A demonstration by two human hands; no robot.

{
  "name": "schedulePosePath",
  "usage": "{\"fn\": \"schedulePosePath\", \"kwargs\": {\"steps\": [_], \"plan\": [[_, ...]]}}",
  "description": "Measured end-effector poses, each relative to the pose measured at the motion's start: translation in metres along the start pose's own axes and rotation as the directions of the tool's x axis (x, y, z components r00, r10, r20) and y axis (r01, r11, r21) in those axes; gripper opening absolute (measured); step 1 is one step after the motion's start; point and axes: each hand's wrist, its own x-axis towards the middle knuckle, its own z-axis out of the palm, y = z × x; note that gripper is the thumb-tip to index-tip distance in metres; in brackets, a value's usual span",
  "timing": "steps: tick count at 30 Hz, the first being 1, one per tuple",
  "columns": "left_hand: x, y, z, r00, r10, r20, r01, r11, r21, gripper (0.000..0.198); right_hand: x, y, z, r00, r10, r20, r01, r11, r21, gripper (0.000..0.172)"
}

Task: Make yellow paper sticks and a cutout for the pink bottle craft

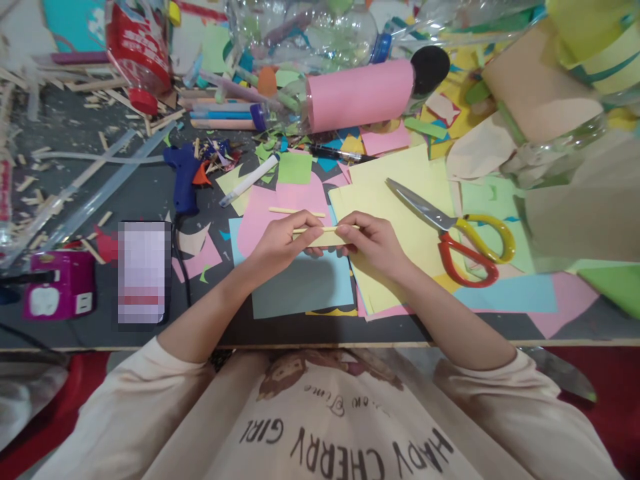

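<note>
My left hand [278, 245] and my right hand [374, 243] meet at the middle of the table, both pinched on a small piece of pale yellow paper [323, 238] with a thin wooden stick [325, 229] along its top edge. A second thin stick [296, 211] lies just beyond them on a pink sheet [260, 227]. Under my hands are a light blue sheet [305, 287] and a stack of yellow sheets [400, 193].
Scissors with yellow and red handles [463, 240] lie right of my hands. A blue glue gun [184, 177], a white glue stick [249, 180], a pink-wrapped cylinder [360, 93], plastic bottles [310, 30], paper scraps and a purple box [60, 283] crowd the dark table [210, 327].
</note>
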Motion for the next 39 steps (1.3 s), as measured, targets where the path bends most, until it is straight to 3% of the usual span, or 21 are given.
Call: {"fn": "schedulePosePath", "kwargs": {"steps": [8,22,28,31,35,39], "plan": [[0.0,0.001,-0.002,1.0,0.014,0.006,-0.014,1.0,0.025,0.032,-0.001,-0.006,0.0,0.999,0.054,0.002,-0.054,0.998,-0.026,0.044],[0.0,-0.002,-0.004,1.0,-0.003,0.012,0.003,1.0,-0.003,0.036,0.0,-0.011,-0.001,0.997,0.056,0.054,-0.054,0.998,-0.028,0.044],[0.002,-0.001,-0.002,0.998,0.007,-0.07,-0.01,0.999,-0.047,0.034,0.001,-0.003,0.0,1.0,0.019,0.014,-0.018,0.999,-0.031,0.039],[0.004,-0.003,-0.003,0.986,0.049,-0.156,-0.043,0.998,0.043,0.031,0.001,-0.002,0.0,1.0,0.016,-0.007,-0.016,1.0,-0.021,0.038],[0.004,-0.007,-0.004,0.962,0.124,-0.242,-0.085,0.983,0.165,0.027,0.001,-0.007,-0.001,0.998,-0.063,0.007,0.064,0.982,-0.178,0.032],[0.001,-0.005,0.0,0.961,0.095,-0.259,-0.062,0.989,0.132,0.027,-0.002,-0.012,0.002,0.994,-0.11,0.021,0.11,0.93,-0.351,0.02]]}}
